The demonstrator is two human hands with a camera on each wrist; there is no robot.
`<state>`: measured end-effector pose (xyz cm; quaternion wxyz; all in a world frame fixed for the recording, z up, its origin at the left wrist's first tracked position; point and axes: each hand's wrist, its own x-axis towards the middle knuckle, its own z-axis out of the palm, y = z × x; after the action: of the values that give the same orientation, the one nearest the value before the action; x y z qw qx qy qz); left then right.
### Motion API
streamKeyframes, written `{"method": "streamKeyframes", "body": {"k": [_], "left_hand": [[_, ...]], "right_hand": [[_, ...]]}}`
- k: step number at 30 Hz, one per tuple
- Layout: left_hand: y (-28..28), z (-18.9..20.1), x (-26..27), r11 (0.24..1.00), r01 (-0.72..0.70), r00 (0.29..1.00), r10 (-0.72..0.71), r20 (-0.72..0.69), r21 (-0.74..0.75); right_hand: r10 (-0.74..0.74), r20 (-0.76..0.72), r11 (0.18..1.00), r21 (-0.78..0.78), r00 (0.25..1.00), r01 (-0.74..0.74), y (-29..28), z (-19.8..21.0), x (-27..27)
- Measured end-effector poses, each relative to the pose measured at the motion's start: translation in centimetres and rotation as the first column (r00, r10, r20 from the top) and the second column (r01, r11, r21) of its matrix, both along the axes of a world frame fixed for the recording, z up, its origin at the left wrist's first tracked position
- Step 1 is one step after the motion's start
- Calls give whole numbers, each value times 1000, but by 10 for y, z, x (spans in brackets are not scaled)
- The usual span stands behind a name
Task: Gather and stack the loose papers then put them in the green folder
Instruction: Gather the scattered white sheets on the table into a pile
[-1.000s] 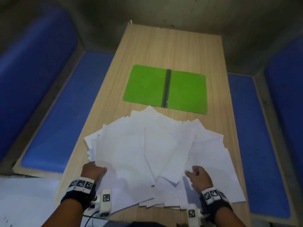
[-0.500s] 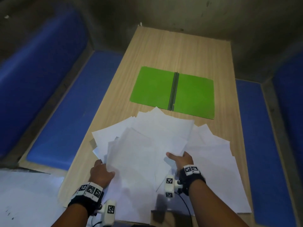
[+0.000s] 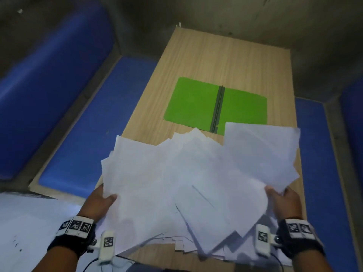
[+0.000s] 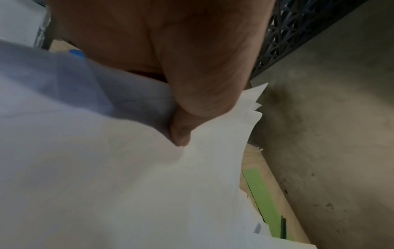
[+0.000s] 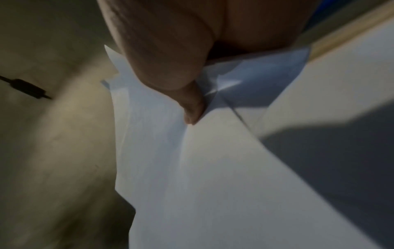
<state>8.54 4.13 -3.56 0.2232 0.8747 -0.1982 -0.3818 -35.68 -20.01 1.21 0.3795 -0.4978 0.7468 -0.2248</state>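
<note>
Head view is showing us lifting the loose papers [image 3: 196,183] off the wooden table [image 3: 225,61], short of the open green folder [image 3: 196,103]; they are thin, floppy and sliding apart. We are pinching opposite edges, left hand [image 3: 98,201] and right hand [image 3: 282,201] each clamped on sheets, and squaring the pile would likely be steadying it.

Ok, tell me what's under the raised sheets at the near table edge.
More loose papers lie on the wooden table, their corners poking out. How many lie beneath is hidden.

Head view high above table [image 3: 225,61], wrist views close, sharing papers [image 3: 196,183]
</note>
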Motion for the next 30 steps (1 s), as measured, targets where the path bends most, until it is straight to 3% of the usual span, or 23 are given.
{"method": "streamKeyframes", "body": {"k": [4,13,17,20,23,26,28,30], "left_hand": [[-9,-12,-10,1000,20,996,-21,-89,-15],[5,-44,-28,977,-212,935,194,-297,-28],[9,-45,-33,966,-256,903,222,-368,-44],[1,-40,-45,952,-294,862,223,-456,-91],[-11,-37,-66,941,-321,792,205,-575,-107],[-23,-27,-84,938,-340,733,218,-645,-70],[-29,-25,-93,954,-289,761,177,-625,-81],[-33,-32,-96,970,-229,853,157,-498,-86]], "right_hand": [[29,-52,1000,-5,998,-30,-9,12,-20],[-188,-259,960,154,947,233,7,17,-65],[-253,-237,935,190,938,301,20,12,-74],[-278,-120,926,229,953,299,36,-3,-64],[-307,-77,924,213,949,316,59,-13,-35],[-234,-84,936,249,968,248,81,-19,-1],[-176,-56,946,268,983,184,94,-23,14],[-166,-26,945,282,986,167,102,-24,21]]}}
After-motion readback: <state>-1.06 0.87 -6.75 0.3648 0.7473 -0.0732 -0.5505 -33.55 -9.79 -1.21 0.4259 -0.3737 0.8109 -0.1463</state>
